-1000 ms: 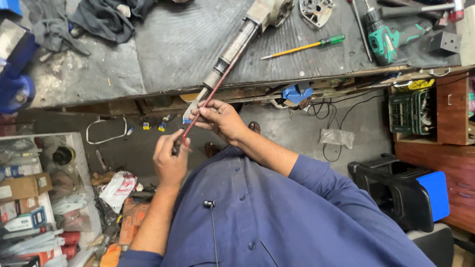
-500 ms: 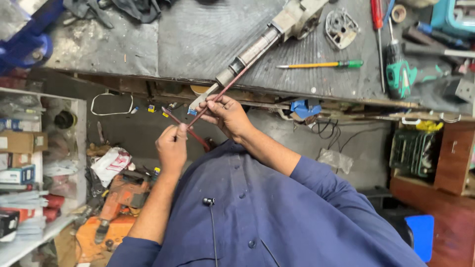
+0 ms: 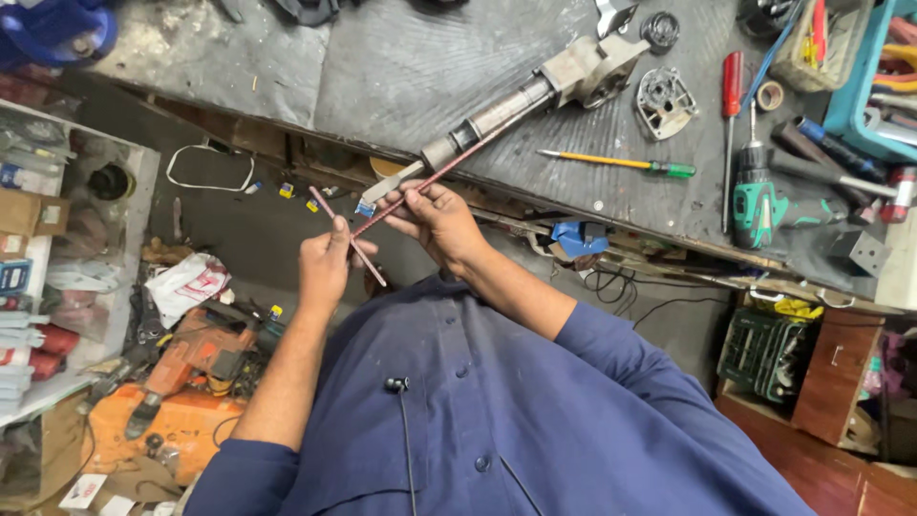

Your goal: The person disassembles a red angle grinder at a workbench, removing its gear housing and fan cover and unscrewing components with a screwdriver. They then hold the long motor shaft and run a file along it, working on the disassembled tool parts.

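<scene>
My left hand (image 3: 325, 266) is closed on a short thin reddish rod (image 3: 336, 222) that slants from upper left to lower right. My right hand (image 3: 435, 218) pinches a longer thin reddish rod (image 3: 449, 167), which runs up to the right along a grey metal cylinder assembly (image 3: 535, 91) lying on the workbench (image 3: 382, 67). The two rods cross between my hands. A flat metal tip with a blue tag (image 3: 377, 196) sticks out over the bench edge just above my right fingers.
On the bench to the right lie a yellow-and-green screwdriver (image 3: 621, 162), a red screwdriver (image 3: 731, 86), a green drill (image 3: 759, 205) and a round metal cover (image 3: 666, 100). An orange power tool (image 3: 181, 358) lies on the floor at left, beside shelves (image 3: 57, 248).
The view has shifted, so the bench fills more of the frame. My left hand has dropped slightly and its short rod now crosses the long one at a steeper angle.
</scene>
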Motion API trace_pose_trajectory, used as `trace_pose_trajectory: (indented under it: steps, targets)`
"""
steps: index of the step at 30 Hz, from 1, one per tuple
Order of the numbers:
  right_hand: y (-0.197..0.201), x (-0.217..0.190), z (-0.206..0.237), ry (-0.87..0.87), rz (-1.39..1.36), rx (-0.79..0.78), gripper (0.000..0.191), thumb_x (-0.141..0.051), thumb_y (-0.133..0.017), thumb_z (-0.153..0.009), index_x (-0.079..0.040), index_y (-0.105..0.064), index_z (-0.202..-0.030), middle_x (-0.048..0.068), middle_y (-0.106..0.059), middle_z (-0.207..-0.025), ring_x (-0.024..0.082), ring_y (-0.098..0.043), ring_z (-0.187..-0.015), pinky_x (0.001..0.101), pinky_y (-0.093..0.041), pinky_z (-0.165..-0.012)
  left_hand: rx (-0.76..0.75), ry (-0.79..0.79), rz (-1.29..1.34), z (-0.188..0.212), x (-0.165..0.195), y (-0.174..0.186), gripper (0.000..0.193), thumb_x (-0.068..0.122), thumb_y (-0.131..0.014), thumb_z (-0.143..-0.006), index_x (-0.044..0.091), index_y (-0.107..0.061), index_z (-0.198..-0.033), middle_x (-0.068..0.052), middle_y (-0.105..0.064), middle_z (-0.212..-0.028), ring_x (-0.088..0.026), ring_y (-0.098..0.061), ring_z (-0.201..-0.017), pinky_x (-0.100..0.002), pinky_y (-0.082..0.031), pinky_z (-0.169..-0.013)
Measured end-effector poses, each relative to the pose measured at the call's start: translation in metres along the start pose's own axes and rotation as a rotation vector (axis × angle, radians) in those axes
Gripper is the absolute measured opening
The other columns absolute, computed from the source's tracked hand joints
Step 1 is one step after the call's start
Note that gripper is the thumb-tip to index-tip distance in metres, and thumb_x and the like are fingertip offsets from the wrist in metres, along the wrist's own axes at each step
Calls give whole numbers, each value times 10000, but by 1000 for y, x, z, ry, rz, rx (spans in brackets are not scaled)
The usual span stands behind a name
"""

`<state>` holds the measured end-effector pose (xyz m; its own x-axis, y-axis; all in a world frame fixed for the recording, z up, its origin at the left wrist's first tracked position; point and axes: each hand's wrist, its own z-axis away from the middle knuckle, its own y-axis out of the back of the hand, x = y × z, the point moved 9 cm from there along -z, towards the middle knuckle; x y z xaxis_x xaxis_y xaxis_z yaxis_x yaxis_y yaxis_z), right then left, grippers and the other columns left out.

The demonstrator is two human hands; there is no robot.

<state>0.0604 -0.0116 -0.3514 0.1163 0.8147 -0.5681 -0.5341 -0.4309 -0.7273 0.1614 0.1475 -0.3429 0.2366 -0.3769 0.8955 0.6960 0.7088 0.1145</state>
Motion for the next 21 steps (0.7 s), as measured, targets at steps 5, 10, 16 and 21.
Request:
trace_pose_trajectory:
  steps: [5,10,16,21]
  targets:
    - [-1,4,-3,25,-34,47,182,-123,-596,-1043,-13,-619,-1186,139,-697,-1124,315,-693,-1142,481,-567,-1026,293,-502,-383,28,50,35,287,238,-644,-1022,-25,-700,-1123,-75,-645,-806,-175,-602,-669,-315,-492,-630]
    - [-8,5,-2,76,-65,42,184,-108,-582,-1044,-2,-601,-1194,151,-695,-1157,326,-687,-1170,479,-563,-1057,160,-678,-450,35,64,32,230,247,-706,-1013,43,-766,-1100,-94,-638,-836,-210,-623,-732,-365,-501,-658]
    - [-12,7,-2,104,-75,86,189,-107,-572,-1054,-1,-591,-1209,151,-691,-1167,322,-682,-1178,470,-559,-1060,111,-375,-317,7,24,32,200,227,-640,-1119,53,-705,-1046,-91,-674,-880,-220,-654,-779,-371,-534,-720]
    - [-9,10,-4,116,-81,100,184,-107,-572,-1054,2,-593,-1201,147,-696,-1152,315,-687,-1167,469,-566,-1051,202,-788,-605,39,72,42,482,135,-776,-856,46,-686,-1321,-77,-604,-885,-269,-641,-771,-409,-528,-701]
